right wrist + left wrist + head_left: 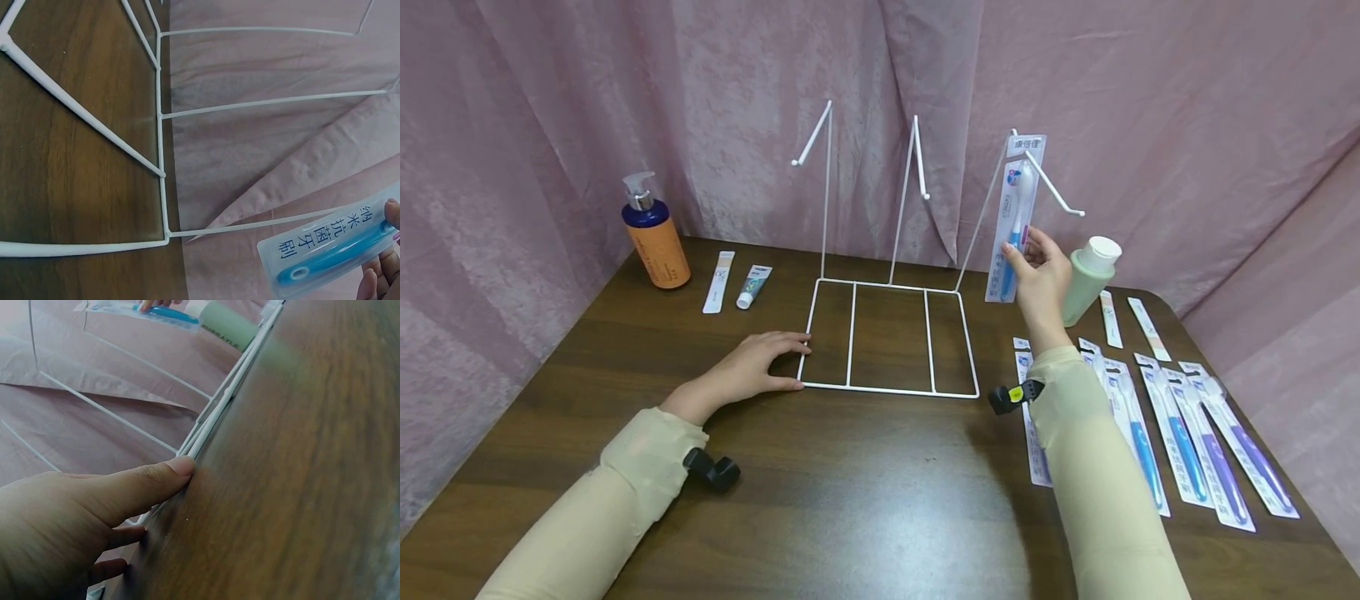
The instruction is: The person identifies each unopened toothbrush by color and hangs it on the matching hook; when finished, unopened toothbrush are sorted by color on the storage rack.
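My right hand (1043,271) pinches the lower part of a packaged toothbrush (1013,221) with a blue handle. The pack stands upright at the right hook (1054,185) of a white wire rack (891,391); the hook's arm comes out in front of the card's top, its post behind. In the right wrist view, fingertips hold the edge of the toothbrush pack (331,250). My left hand (751,367) rests at the rack's front left corner, fingers spread along the side bar. The left wrist view shows its thumb (147,487) touching the rod.
Several packaged toothbrushes (1187,433) lie at right, partly behind my right forearm. A green bottle (1084,283) stands beside my right hand, with narrow sachets (1148,329) near it. At left are an orange pump bottle (658,250), a sachet (718,283) and a small tube (754,286).
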A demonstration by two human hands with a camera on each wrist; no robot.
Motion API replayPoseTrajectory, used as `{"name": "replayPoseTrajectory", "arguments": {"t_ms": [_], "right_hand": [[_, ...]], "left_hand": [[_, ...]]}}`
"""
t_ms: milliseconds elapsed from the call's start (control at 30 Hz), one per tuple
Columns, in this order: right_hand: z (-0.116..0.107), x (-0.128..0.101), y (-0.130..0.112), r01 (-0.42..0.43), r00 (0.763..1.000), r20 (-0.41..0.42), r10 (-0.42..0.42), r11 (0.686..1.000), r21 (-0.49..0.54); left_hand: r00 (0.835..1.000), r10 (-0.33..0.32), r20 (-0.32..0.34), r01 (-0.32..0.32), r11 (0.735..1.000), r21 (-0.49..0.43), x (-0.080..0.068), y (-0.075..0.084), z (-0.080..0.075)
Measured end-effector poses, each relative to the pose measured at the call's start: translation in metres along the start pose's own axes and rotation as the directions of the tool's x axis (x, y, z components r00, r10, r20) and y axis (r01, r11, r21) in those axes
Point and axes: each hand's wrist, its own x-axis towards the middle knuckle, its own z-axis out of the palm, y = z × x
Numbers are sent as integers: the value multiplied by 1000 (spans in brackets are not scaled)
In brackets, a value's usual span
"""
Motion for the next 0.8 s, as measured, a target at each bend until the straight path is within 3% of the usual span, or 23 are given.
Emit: {"name": "replayPoseTrajectory", "arguments": {"t_ms": [533, 800], "right_hand": [[13, 18, 6, -8, 1000, 2, 8, 998, -54], [13, 20, 6, 14, 1000, 27, -10, 990, -138]], "left_hand": [[1000, 1, 5, -1, 1000, -6, 0, 2, 0], [1000, -7, 3, 7, 1000, -10, -1, 2, -1]]}}
